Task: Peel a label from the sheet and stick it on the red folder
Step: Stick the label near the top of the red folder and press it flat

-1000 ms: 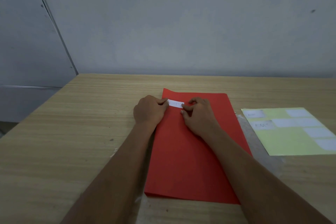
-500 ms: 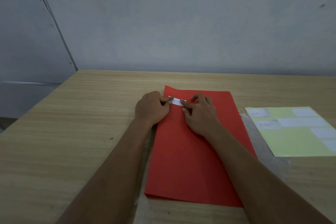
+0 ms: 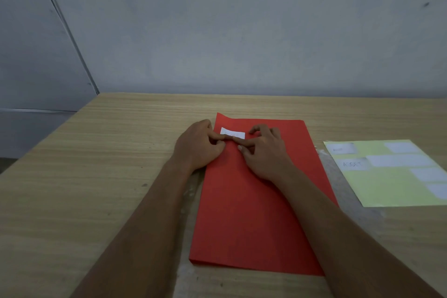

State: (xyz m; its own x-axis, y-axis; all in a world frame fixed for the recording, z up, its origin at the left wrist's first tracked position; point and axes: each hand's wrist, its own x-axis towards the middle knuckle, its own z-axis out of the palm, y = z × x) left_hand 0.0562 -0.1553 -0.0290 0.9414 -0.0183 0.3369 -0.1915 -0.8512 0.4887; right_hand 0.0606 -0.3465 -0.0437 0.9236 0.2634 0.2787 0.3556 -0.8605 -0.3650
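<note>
The red folder (image 3: 254, 213) lies flat on the wooden table, its long side running away from me. A small white label (image 3: 233, 132) lies flat near its far left corner. My left hand (image 3: 198, 147) rests at the folder's left edge, its index finger stretched over the label's lower edge and pressing on it, the other fingers curled. My right hand (image 3: 266, 155) rests on the folder just right of the label; its thumb is by the label's right end and a fingertip touches the folder below it. Neither hand pinches the label.
The pale green label sheet (image 3: 387, 181), carrying several white labels, lies to the right of the folder. A clear plastic sleeve (image 3: 326, 164) shows from under the folder's right side. Bare table (image 3: 96, 176) stretches left to its edge. A grey wall stands behind.
The label, pinched at both ends before, now lies flat on the folder. My left index finger has slid onto it, and my right fingers have let go of its right end.
</note>
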